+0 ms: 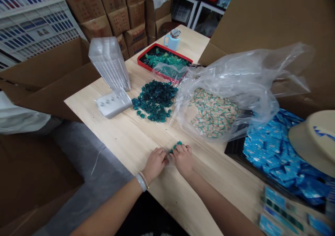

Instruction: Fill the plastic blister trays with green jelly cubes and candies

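My left hand (155, 162) and my right hand (183, 158) rest side by side on the wooden table (125, 138), fingers curled together over a small clear packet of green pieces (177, 145). Both hands pinch it between them. Farther out lies a loose heap of dark green candies (155, 100). A clear plastic bag (235, 86) holds a mound of small green-and-tan wrapped pieces (213, 114) just beyond my right hand.
A stack of clear plastic trays (110, 63) stands upright at the left, with a white tray (113, 103) lying before it. A red tray (167, 60) of green candies and a light blue mug (173, 39) sit farther back. Blue packets (272, 152) fill a black bin at right. Cardboard boxes surround the table.
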